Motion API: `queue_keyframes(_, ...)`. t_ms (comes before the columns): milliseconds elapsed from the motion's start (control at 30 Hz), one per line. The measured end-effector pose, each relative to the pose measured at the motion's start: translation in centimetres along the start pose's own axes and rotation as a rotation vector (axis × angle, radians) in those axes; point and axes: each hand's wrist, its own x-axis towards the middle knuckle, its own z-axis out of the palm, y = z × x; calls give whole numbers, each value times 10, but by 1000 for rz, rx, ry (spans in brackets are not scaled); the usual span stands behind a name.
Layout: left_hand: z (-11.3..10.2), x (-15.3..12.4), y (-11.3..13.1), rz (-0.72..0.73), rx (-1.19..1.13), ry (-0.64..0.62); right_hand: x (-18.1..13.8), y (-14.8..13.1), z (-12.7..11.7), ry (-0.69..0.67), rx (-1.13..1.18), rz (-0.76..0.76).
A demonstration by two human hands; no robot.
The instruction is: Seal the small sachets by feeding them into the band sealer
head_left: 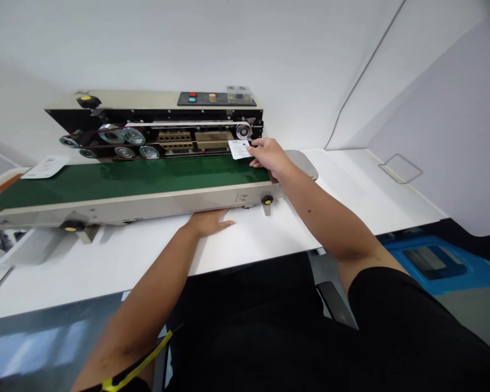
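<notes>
A band sealing machine [155, 130] with a green conveyor belt [126, 177] stands on a white table [351, 185]. My right hand [267, 155] pinches a small white printed pouch [239, 148] at the right end of the belt, right by the machine's sealing slot and its end roller [243, 131]. Palm down on the table, my left hand [210, 221] lies flat with its fingers stretched out, touching the front edge of the machine's frame.
Another white pouch [46, 166] lies at the belt's far left end. A control panel [216, 98] with red and green buttons tops the machine. White walls close the back and right. A blue crate [428, 261] sits on the floor at right.
</notes>
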Motion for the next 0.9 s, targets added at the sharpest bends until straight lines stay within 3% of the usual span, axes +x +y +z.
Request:
queue_keyframes(167,-4,-3,2,35,-4,13,-44,13,-4,134,-333,-425)
queue_keyframes(300,-7,-4,3,53,-8,1,-99,36,-4,174,-390,-697)
queue_keyframes(400,-7,-4,4,55,-16,4,-141,64,-3,154,-426,-815)
queue_keyframes(533,-4,-5,2,20,11,13,-181,111,-7,110,-467,-780)
queue_keyframes(700,-1,-3,-2,-57,44,-1,-196,161,-19,113,-533,-636)
queue_keyframes(900,-2,4,-14,-106,93,-13,-178,172,-17,146,-459,-439)
